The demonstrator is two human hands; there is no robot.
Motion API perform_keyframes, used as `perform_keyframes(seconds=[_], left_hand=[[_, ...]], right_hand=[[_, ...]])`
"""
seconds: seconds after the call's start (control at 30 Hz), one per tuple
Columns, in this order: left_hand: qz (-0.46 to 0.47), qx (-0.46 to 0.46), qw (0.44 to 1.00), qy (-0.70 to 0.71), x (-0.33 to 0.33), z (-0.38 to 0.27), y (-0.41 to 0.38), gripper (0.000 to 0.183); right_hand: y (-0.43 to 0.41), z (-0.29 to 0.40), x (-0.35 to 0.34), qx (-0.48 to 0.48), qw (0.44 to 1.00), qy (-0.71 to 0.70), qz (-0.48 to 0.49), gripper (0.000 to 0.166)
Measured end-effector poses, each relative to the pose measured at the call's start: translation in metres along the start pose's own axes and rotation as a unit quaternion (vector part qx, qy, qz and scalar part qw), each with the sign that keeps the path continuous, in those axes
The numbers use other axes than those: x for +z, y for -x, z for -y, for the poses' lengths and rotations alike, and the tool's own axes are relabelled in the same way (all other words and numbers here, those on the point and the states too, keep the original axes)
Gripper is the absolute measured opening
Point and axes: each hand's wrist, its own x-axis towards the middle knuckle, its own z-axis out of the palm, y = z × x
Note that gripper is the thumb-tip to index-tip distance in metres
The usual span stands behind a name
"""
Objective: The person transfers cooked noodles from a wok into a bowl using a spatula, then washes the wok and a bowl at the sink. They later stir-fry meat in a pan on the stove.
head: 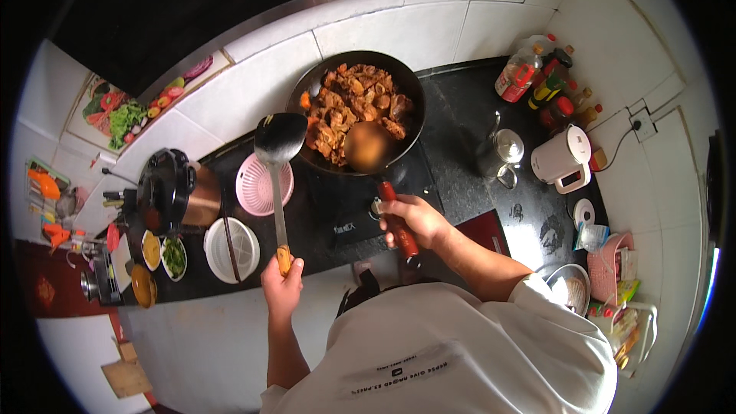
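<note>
My left hand [282, 286] grips the wooden end of a metal wok spatula [278, 195]. Its dark, wet blade is raised beside the wok's left rim, with a small yellowish scrap on it. Around the red handle [397, 224] of a dark wok [418, 98] is my right hand [417, 220]. Browned chunks of meat [359, 98] with some orange pieces fill much of the wok, which looks tilted over a black cooktop [345, 213]. A round blurred patch covers the food near the handle, so that spot is unclear.
Left of the cooktop are a pink basket [253, 190], a white basket [221, 247] with chopsticks [230, 247] across it, and an electric pressure cooker [172, 190]. To the right stand a metal pot [503, 149], a white kettle [566, 155] and several bottles [517, 75].
</note>
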Motion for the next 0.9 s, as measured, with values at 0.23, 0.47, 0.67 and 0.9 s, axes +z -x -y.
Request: perform_keyframes(seconds=[0.23,0.47,0.67,0.9], left_hand=[[-0.022,-0.019,0.999,0.019,0.025,-0.039,0.024,0.023],[0.049,-0.025,0.997,0.053,0.022,-0.078,0.012,0.028],[0.071,-0.004,0.996,0.044,0.005,-0.069,0.017,0.028],[0.086,-0.011,0.995,0.051,-0.012,-0.056,0.012,0.028]], right_hand=[[-0.047,-0.031,-0.056,-0.176,0.887,0.396,-0.158,0.046],[-0.127,-0.044,-0.060,-0.258,0.508,0.821,0.035,0.020],[-0.127,-0.026,-0.048,-0.149,0.456,0.873,0.086,0.026],[-0.123,-0.041,-0.031,-0.124,0.306,0.936,0.125,0.021]])
